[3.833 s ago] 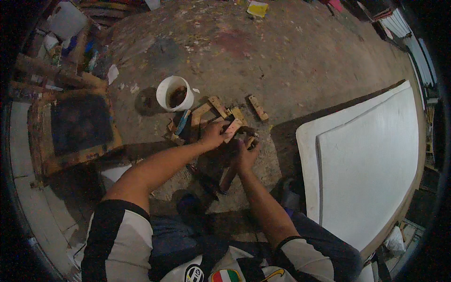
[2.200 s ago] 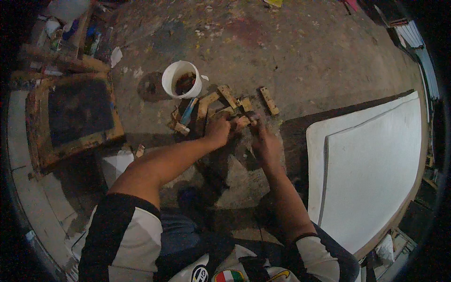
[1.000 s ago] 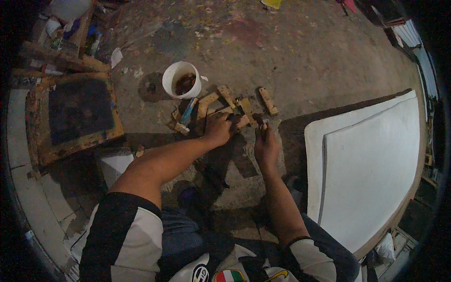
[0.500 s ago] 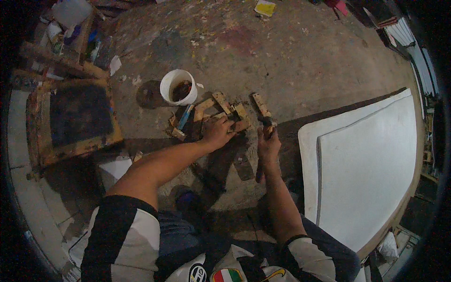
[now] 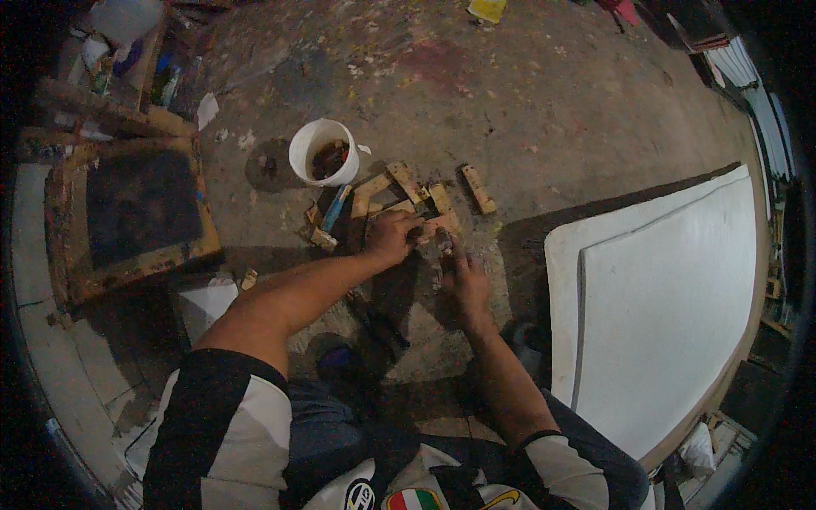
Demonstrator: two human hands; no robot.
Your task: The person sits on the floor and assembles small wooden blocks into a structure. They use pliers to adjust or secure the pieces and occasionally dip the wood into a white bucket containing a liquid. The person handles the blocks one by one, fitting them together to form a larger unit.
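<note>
Several short wooden blocks [image 5: 399, 194] lie in a loose cluster on the stained concrete floor in front of me. My left hand [image 5: 393, 237] rests on the near edge of this cluster, its fingers pressing on one block [image 5: 439, 223]. My right hand [image 5: 463, 285] sits just to the right and nearer to me, gripping a small dark tool [image 5: 444, 241] whose tip points at that same block. One block [image 5: 478, 189] lies apart on the right.
A white cup [image 5: 321, 152] with dark contents stands left of the blocks, with a blue-handled tool [image 5: 334, 208] beside it. A wooden-framed dark screen [image 5: 136, 217] lies at the left. A large white panel [image 5: 671, 289] lies at the right.
My right hand moved from beside the blocks toward my left hand, bringing the dark tool up to the held block. My left hand stayed on the cluster.
</note>
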